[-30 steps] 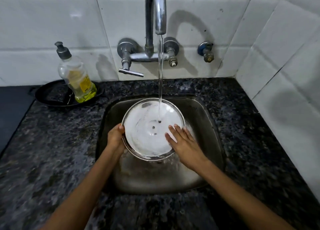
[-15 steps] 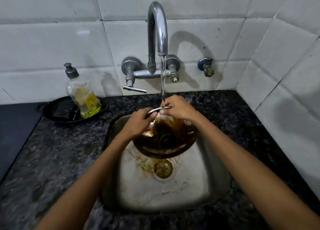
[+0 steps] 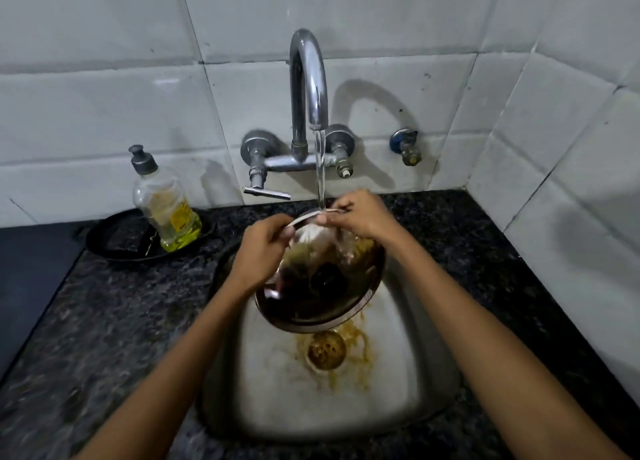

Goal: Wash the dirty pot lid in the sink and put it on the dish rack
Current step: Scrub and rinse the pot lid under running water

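Pot lid (image 3: 320,286) hangs tilted above the sink (image 3: 415,373), its top rim under the tap's (image 3: 309,88) stream; my left hand (image 3: 259,251) and right hand (image 3: 360,215) both pinch that rim closed. Brown residue rings the drain (image 3: 325,350). Soap bottle (image 3: 162,203) stands at the counter's back left

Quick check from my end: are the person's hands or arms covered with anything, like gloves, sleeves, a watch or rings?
No. The left hand and right hand are bare, with no gloves. Both forearms are uncovered as far as the frame shows, no sleeve edge in view. No watch, bracelet or ring is visible, though motion blur softens the fingers.
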{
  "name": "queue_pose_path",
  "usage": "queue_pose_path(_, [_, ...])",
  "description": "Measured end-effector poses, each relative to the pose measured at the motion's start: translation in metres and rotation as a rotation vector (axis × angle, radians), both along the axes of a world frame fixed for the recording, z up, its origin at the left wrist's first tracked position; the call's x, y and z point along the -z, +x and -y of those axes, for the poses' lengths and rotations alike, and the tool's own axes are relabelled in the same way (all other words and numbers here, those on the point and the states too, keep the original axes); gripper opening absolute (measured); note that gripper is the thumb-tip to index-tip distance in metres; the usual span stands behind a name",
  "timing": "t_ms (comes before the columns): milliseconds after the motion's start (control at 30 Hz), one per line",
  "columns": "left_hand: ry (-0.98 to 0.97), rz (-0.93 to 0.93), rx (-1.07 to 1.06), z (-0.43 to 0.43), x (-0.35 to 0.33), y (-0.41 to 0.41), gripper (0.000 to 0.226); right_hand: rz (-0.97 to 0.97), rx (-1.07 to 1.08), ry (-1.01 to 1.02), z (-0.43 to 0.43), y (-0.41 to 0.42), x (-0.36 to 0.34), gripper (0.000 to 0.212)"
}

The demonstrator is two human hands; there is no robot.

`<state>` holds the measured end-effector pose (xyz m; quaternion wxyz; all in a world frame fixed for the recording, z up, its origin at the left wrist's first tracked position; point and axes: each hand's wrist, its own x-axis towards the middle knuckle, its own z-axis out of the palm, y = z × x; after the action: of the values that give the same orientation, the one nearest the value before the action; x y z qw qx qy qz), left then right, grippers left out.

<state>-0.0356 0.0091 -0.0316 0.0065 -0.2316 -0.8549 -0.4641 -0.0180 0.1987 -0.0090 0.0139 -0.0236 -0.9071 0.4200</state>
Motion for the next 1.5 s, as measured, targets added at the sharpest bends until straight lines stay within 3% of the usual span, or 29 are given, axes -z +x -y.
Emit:
queue_pose_path(67, [0.273, 0.179, -0.007, 0.021, 0.004, 0.008, 0.013, -0.007, 0.084, -0.176, -0.026, 0.008, 0.013, 0.035])
queue_pose_path(100, [0.317, 0.233, 0.011, 0.026, 0.003, 0.013, 0.011, -0.029, 0.117, -0.250, -0.033, 0.012, 0.019, 0.038])
queue_pose_path(167, [0.087, 0.191, 0.077, 0.020, -0.003, 0.012, 0.014, -0.078, 0.112, -0.218, -0.024, 0.011, 0.023, 0.029])
queue_pose_path(233, [-0.223, 0.004, 0.047, 0.000, -0.008, 0.011, 0.016, -0.077, -0.002, -0.040, 0.000, 0.005, 0.015, 0.020])
queue_pose_path(267, [-0.231, -0.028, 0.012, -0.007, -0.011, 0.011, 0.016, -0.080, -0.047, 0.022, 0.010, 0.001, 0.008, 0.020])
queue_pose_path(367, [0.050, 0.051, -0.049, 0.003, -0.001, 0.014, 0.021, -0.053, -0.012, -0.027, 0.001, 0.001, 0.003, 0.026])
queue_pose_path(467, [0.345, 0.257, -0.085, 0.027, 0.005, 0.021, 0.024, 0.000, 0.089, -0.256, -0.027, 0.011, 0.020, 0.035])
queue_pose_path(500, [0.302, 0.262, -0.049, 0.027, 0.003, 0.022, 0.022, -0.015, 0.093, -0.260, -0.025, 0.012, 0.022, 0.035])
queue_pose_path(567, [0.011, 0.156, 0.028, 0.012, -0.005, 0.016, 0.012, -0.040, 0.024, -0.142, -0.006, 0.005, 0.017, 0.027])
queue_pose_path(633, [-0.187, 0.009, -0.027, -0.005, -0.011, 0.014, 0.012, -0.067, -0.051, -0.058, 0.012, -0.004, 0.007, 0.017])
queue_pose_path(733, [0.005, 0.016, -0.122, 0.002, -0.002, 0.016, 0.014, -0.067, 0.028, -0.133, 0.001, -0.003, 0.004, 0.027])
queue_pose_path(833, [0.229, 0.217, -0.041, 0.019, 0.007, 0.021, 0.012, -0.059, 0.142, -0.235, -0.019, 0.003, 0.018, 0.034])
queue_pose_path(900, [0.129, 0.237, 0.006, 0.010, 0.005, 0.018, 0.017, -0.072, 0.097, -0.166, 0.000, 0.002, 0.018, 0.023])
queue_pose_path(967, [0.071, 0.162, -0.091, -0.003, 0.010, 0.018, 0.027, -0.121, 0.023, -0.027, 0.030, 0.000, 0.018, 0.017])
queue_pose_path(1100, [0.500, 0.395, -0.276, -0.001, 0.043, 0.019, 0.029, -0.176, -0.157, 0.310, 0.057, 0.004, 0.030, 0.050])
queue_pose_path(1200, [0.685, 0.564, -0.403, 0.005, 0.060, 0.027, 0.036, -0.084, -0.105, 0.218, 0.038, 0.009, 0.062, 0.068])
queue_pose_path(1300, [0.809, 0.723, -0.547, 0.010, 0.078, 0.030, 0.043, -0.048, 0.053, 0.090, 0.028, 0.030, 0.100, 0.109])
queue_pose_path(1400, [0.924, 0.908, -0.655, 0.009, 0.093, 0.032, 0.033, -0.042, 0.040, 0.281, 0.053, 0.058, 0.110, 0.086])
queue_pose_path(1500, [0.985, 1.004, -0.640, 0.000, 0.096, 0.036, 0.025, -0.207, 0.023, 0.417, 0.046, 0.051, 0.109, 0.054])
